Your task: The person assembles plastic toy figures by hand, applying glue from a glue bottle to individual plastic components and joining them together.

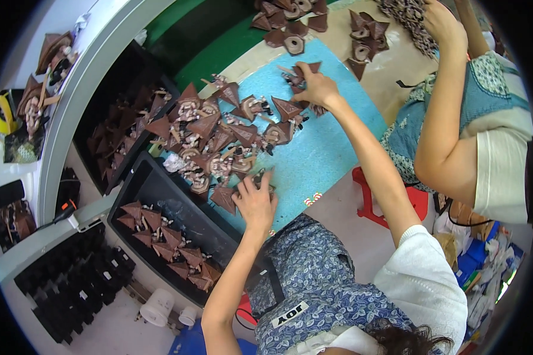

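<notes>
Several small figurines with brown, pointed pyramid-like parts lie heaped on the left of a light blue work mat. At the far side of the mat, my right hand curls its thumb and fingers around one brown figurine, partly hidden by the hand. My left hand is at the near edge of the heap with its fingers spread, over a small dark piece at the fingertips. A brown pointed piece lies just left of that hand.
Left of the mat, a black bin holds several figurines; another dark bin stands beyond it. More brown parts lie at the far side. A co-worker's arm reaches in at right, near a red stool.
</notes>
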Motion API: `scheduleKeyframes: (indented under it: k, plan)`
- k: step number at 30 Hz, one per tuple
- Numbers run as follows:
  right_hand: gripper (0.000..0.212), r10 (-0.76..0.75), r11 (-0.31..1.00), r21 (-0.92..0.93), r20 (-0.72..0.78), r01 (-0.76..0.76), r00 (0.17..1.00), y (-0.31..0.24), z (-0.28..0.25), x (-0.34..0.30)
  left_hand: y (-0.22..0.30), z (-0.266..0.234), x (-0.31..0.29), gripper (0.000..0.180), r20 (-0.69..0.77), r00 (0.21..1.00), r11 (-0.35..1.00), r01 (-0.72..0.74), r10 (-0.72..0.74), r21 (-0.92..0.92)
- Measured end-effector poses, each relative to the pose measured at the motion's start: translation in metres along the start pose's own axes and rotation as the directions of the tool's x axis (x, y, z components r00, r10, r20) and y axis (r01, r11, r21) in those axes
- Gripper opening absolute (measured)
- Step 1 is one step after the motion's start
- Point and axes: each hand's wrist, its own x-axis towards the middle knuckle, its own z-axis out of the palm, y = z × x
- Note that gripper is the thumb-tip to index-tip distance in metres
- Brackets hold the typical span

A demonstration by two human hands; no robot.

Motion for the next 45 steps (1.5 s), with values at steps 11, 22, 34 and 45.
scheduleKeyframes:
  k: [11, 22, 34, 45]
  plan:
    - [0.073, -0.204, 0.731, 0.608, -0.238, 0.309, 0.950, -0.113, -0.015, -0.134, -0.014, -0.017, -0.040, 0.060, -0.337, 0.911, 0.947, 0.138, -0.236, -0.291]
    - [0.057, -0.509, 0.754, 0.159, -0.472, 0.638, 0.720, -0.202, 0.018, -0.148, -0.043, -0.077, -0.069, 0.061, 0.175, 0.699, -0.154, 0.093, -0.694, -0.984]
    - [0.010, -0.174, 0.101, 0.988, 0.130, -0.113, 0.976, -0.234, 0.027, -0.284, -0.104, -0.125, -0.117, 0.051, 0.209, 0.926, -0.582, -0.014, -0.315, -0.813]
    - [0.047, 0.220, 0.515, 0.807, -0.450, 0.289, 0.866, -0.262, 0.076, -0.323, -0.108, -0.093, -0.126, 0.024, 0.410, 0.858, -0.675, 0.105, -0.310, -0.730]
